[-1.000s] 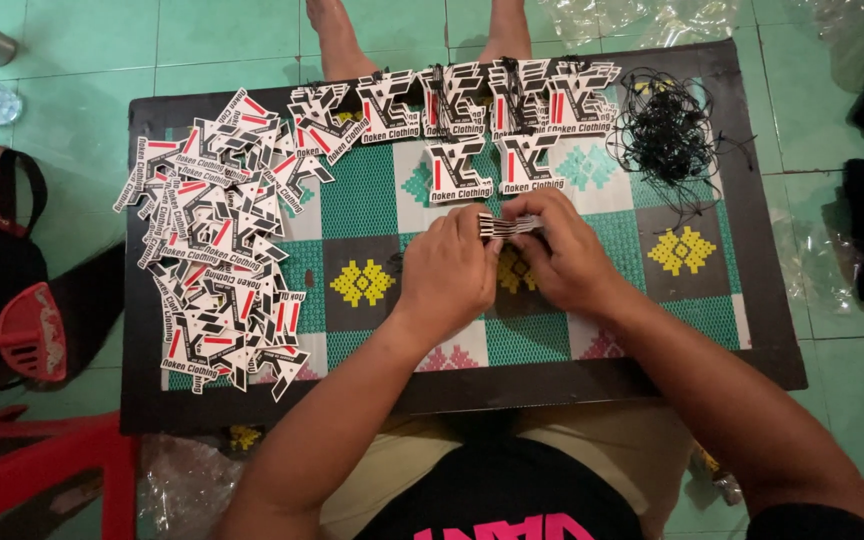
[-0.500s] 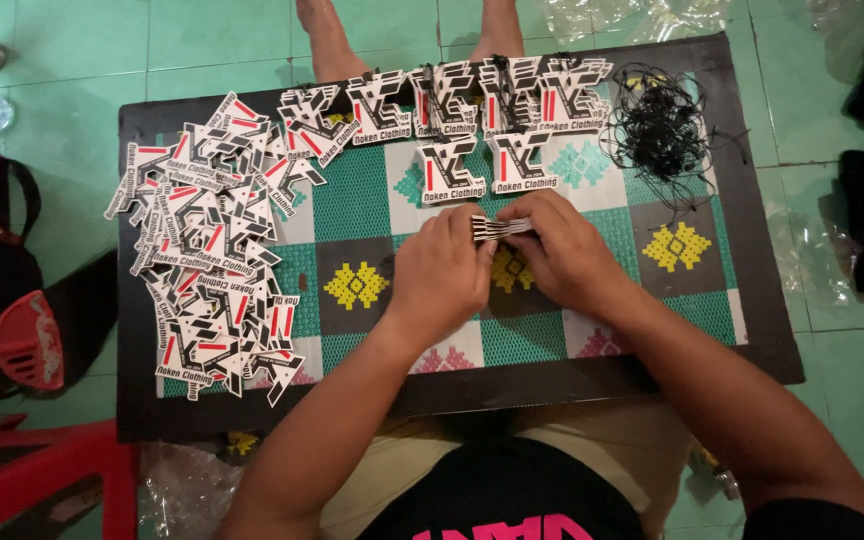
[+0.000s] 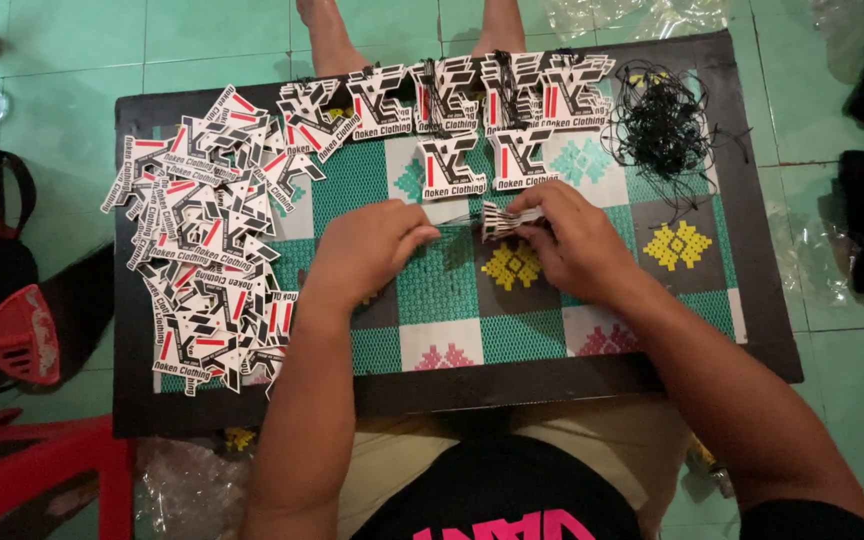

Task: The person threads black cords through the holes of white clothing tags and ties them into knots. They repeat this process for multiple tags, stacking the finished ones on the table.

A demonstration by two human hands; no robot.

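A: What's in the hands right now?

B: A small stack of black, white and red die-cut card tags [image 3: 508,218], held edge-up just above the low black table [image 3: 752,250]. The right hand [image 3: 577,240] is pinched around the stack's right end. The left hand [image 3: 372,245] sits just to the left, fingers curled together as if nipping a thin black string that runs toward the stack. I can't tell for sure whether the string is caught between them.

A: And around that?

B: Under the hands lies a green woven mat with white, yellow and pink diamond patches [image 3: 452,290]. Beyond the stack, along the far edge, stands a row of bundled tags of the same kind [image 3: 482,95]. To the right of it lies a tangle of thin black strings [image 3: 662,125]. On the left, well apart from the hands, spreads a loose heap of single tags [image 3: 207,235].

A: What could go wrong?

B: I'd judge the stack is the risk. It's gripped at one end only, so a hard tug on the string could fan the tags out or spill them onto the mat. A slack pinch on the left could let the string slip away.
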